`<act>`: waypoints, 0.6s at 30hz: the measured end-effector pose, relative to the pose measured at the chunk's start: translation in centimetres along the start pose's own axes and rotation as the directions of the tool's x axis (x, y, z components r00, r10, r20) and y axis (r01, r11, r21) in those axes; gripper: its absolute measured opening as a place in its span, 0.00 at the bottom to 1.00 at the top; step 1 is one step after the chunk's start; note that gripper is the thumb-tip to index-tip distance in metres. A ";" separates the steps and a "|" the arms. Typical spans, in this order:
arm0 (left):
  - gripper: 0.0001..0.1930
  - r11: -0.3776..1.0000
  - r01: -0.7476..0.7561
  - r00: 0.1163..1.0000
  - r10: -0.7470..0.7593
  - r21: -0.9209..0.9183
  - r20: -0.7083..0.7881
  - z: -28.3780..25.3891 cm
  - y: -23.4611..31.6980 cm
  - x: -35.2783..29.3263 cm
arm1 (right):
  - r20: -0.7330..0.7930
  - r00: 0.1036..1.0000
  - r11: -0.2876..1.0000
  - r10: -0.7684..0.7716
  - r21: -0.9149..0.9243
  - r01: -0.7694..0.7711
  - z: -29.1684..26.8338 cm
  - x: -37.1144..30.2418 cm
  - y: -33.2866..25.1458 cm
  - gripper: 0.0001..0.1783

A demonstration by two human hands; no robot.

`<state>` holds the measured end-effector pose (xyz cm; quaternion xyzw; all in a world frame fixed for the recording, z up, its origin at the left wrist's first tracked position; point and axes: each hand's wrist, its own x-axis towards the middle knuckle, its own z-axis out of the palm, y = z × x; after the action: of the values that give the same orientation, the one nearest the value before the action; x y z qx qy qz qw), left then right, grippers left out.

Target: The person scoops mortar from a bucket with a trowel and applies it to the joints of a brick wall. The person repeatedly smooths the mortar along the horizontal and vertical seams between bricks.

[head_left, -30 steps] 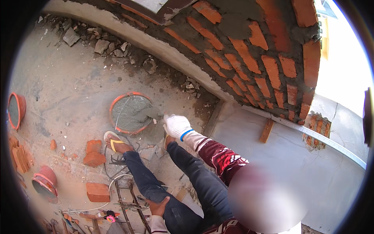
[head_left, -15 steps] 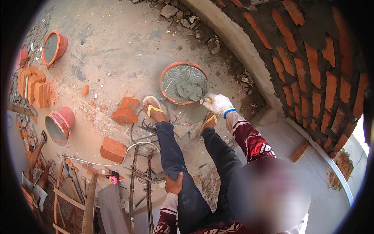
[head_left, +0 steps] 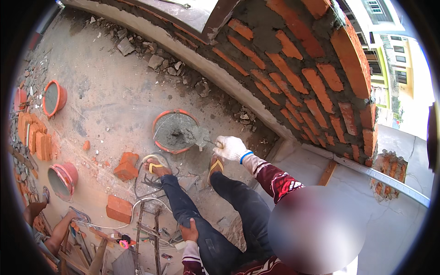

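My right hand (head_left: 231, 149), in a white glove, is closed on a trowel (head_left: 202, 139) whose blade carries grey mortar. The trowel is over the right rim of an orange bucket (head_left: 158, 143) on the ground. Inside that bucket, the wet mortar (head_left: 172, 128) has a scooped hollow in its middle. My bare left hand (head_left: 189, 231) rests on my left thigh with nothing in it, thumb apart from the fingers. To the right of the bucket rises a brick wall (head_left: 284, 80) with thick, rough mortar joints.
Loose bricks (head_left: 119, 208) lie left of my feet, near a white hose (head_left: 134, 213) and dark rods (head_left: 157, 238). More mortar buckets (head_left: 63, 179) and stacked bricks (head_left: 43, 145) stand at the left. Another person's legs (head_left: 59, 233) show at lower left. Rubble (head_left: 156, 61) lines the wall's base.
My view has swung right, showing more wall and buildings outside. The trowel has come up from the mortar with a load, leaving a hollow. My left hand stays on my thigh.
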<state>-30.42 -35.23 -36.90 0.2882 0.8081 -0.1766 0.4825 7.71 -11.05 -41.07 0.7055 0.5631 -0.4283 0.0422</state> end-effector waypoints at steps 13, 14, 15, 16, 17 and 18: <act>0.45 0.979 -0.093 0.962 0.041 -0.180 -0.269 -1.7 -2.9 -1.5 | 0.238 0.937 0.964 -0.256 0.136 0.228 -18.3 -18.7 -8.7 0.22; 0.44 0.978 -0.078 0.960 0.022 -0.193 -0.280 -2.0 -3.0 -2.0 | 0.283 0.931 0.966 -0.230 0.184 0.182 -20.1 -19.9 -9.0 0.22; 0.43 0.977 -0.070 0.958 0.010 -0.201 -0.286 -2.4 -2.9 -2.3 | 0.323 0.925 0.965 -0.199 0.228 0.127 -22.0 -20.9 -8.8 0.23; 0.43 0.968 -0.075 0.961 0.005 -0.241 -0.276 -2.7 -3.2 -2.7 | 0.239 0.946 0.945 -0.219 0.295 0.144 -23.2 -21.5 -7.7 0.23; 0.43 0.956 -0.079 0.964 0.001 -0.281 -0.266 -2.9 -3.5 -3.1 | 0.153 0.960 0.919 -0.233 0.359 0.166 -24.6 -21.9 -6.5 0.24; 0.42 0.944 -0.086 0.966 0.001 -0.317 -0.259 -3.1 -3.8 -3.2 | 0.137 0.984 0.847 -0.115 0.532 0.024 -26.8 -22.2 -5.7 0.24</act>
<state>-33.82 -37.35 -32.59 0.2428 0.8747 0.0086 0.4193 17.94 -11.32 -7.35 0.6314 0.4436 -0.6242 -0.1226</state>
